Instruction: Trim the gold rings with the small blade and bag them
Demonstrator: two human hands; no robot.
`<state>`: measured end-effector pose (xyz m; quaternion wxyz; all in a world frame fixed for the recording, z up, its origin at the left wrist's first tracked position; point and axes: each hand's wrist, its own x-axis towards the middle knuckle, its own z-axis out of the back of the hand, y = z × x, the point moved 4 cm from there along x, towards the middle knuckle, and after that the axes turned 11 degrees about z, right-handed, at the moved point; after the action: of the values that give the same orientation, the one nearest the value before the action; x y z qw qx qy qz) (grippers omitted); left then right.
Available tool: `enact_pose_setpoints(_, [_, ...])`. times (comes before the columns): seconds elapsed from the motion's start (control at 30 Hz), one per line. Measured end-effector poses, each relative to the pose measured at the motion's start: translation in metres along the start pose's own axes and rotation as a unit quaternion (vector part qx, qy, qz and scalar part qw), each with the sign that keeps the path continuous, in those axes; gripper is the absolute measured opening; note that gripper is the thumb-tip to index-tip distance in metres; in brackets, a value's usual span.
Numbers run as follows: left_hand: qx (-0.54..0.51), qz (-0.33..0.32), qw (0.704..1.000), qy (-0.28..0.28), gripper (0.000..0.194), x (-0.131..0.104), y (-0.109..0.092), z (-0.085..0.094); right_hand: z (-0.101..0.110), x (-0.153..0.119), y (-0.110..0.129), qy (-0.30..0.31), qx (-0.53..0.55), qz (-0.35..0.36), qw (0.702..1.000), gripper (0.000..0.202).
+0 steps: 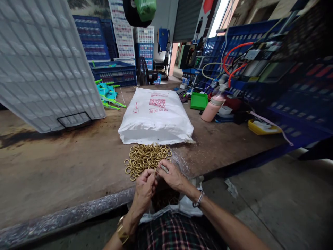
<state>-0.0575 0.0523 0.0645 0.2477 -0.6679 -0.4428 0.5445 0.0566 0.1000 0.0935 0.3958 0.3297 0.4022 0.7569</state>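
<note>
A heap of brass-coloured rings lies on the table in front of me. At the near edge of the heap my left hand is closed in a pinch, with a bit of a brass-coloured ring showing at its fingertips. My right hand meets it there, fingers curled round a small grey metal tool whose kind I cannot make out. Below both hands, at my lap, hangs an open white sack with dark brown contents. Behind the heap lies a full white sack with red print.
A large white ribbed plastic crate stands tilted at the left. Green and turquoise plastic pieces lie beyond it. To the right are a green tray, a pink bottle, a yellow tray and a machine with orange hoses.
</note>
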Motion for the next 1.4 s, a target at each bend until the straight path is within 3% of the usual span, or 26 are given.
enact_pose_setpoints(0.27, [0.005, 0.001, 0.999, 0.052, 0.039, 0.0, 0.005, -0.001, -0.004, 0.0, -0.001, 0.006, 0.008, -0.02, 1.0, 0.011])
enact_pose_setpoints(0.57, [-0.03, 0.012, 0.998, 0.062, 0.037, -0.004, 0.002, -0.003, -0.006, 0.0, -0.002, 0.017, 0.081, -0.023, 0.996, 0.013])
enact_pose_setpoints(0.73, [-0.026, -0.009, 0.999, 0.045, 0.036, -0.004, 0.003, -0.001, -0.001, -0.005, -0.006, -0.011, -0.042, -0.011, 0.999, 0.019])
enact_pose_setpoints(0.87, [-0.001, -0.026, 0.999, 0.036, 0.034, -0.001, 0.005, 0.001, -0.007, -0.012, -0.003, 0.066, -0.169, 0.055, 0.982, 0.012])
enact_pose_setpoints(1.0, [0.017, -0.029, 0.999, 0.023, 0.038, -0.001, 0.006, 0.002, -0.01, -0.015, -0.001, 0.1, -0.254, 0.058, 0.96, 0.023])
enact_pose_setpoints(1.23, [0.063, -0.066, 0.996, 0.009, 0.037, -0.002, 0.004, 0.002, -0.009, -0.013, 0.007, 0.132, -0.309, 0.045, 0.941, 0.023])
enact_pose_setpoints(1.4, [0.093, -0.111, 0.989, -0.007, 0.037, -0.004, 0.0, 0.002, -0.012, -0.014, -0.002, 0.152, -0.281, 0.054, 0.946, 0.023])
